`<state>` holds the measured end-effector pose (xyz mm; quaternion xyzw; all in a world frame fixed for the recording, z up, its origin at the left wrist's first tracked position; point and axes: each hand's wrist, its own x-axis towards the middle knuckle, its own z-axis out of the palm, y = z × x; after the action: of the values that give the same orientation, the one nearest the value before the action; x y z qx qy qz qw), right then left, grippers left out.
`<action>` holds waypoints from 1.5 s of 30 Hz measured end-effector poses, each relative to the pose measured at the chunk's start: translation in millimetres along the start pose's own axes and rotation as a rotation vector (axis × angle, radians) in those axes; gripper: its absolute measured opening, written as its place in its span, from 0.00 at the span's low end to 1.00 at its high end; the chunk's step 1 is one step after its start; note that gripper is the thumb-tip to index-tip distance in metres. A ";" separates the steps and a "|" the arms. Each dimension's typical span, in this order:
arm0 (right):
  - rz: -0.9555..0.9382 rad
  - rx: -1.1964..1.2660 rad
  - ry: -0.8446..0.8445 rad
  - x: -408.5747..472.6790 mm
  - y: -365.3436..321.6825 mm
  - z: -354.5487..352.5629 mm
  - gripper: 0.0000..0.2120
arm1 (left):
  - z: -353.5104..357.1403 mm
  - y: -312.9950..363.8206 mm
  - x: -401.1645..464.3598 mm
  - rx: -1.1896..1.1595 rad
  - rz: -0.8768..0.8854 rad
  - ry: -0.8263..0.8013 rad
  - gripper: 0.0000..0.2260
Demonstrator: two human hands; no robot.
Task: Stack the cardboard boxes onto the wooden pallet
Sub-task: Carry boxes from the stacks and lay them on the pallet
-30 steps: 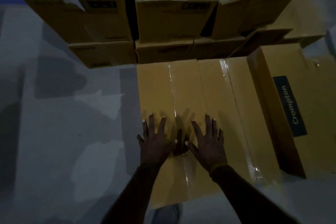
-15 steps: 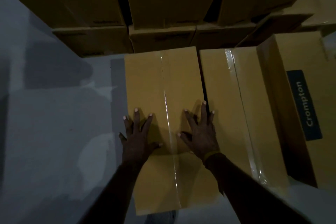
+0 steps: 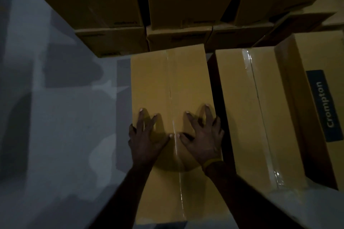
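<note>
A long yellow-brown cardboard box [image 3: 167, 80] with a clear tape seam down its top lies on the grey floor in front of me. My left hand [image 3: 147, 137] rests flat on its top near the left edge, fingers spread. My right hand [image 3: 202, 139] rests flat on the same top near the right edge, fingers spread, a yellow band on its wrist. Neither hand grips anything. A second taped box [image 3: 247, 109] lies to the right, parted from the first by a dark gap. No wooden pallet is visible.
A box with a dark "Crompton" label [image 3: 323, 106] stands at the far right. Stacked darker cardboard boxes [image 3: 188, 2] form a wall behind, two layers high. Grey floor [image 3: 61, 135] spreads to the left.
The near box has slid left, away from the second box, so a dark gap has opened between them. Both hands moved apart toward the box's side edges.
</note>
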<state>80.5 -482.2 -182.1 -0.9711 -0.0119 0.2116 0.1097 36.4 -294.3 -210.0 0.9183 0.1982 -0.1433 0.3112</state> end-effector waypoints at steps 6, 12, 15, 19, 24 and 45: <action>-0.007 0.072 -0.043 -48.2 -50.8 -53.0 0.39 | -92.2 14.9 -41.3 0.159 -0.013 0.009 0.39; -0.044 0.115 -0.006 -125.6 -124.9 -135.1 0.35 | -218.4 31.1 -106.8 0.203 0.004 0.033 0.37; -0.085 0.091 0.030 -172.1 -169.6 -182.2 0.35 | -288.7 32.2 -147.2 0.198 0.029 0.077 0.36; -0.137 0.052 0.097 -244.3 -236.5 -237.7 0.36 | -381.9 24.3 -209.1 0.180 0.041 0.126 0.35; -0.175 0.026 0.140 -346.4 -333.6 -287.7 0.35 | -495.8 -9.8 -293.8 0.139 0.017 0.165 0.36; -0.479 0.059 0.203 -557.7 -689.4 -295.5 0.32 | -798.2 -250.2 -478.4 0.076 -0.164 0.398 0.37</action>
<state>-288.8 90.3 457.9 -0.9533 -0.2241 0.0815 0.1854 -386.6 257.8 457.0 0.9205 0.3240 0.0085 0.2183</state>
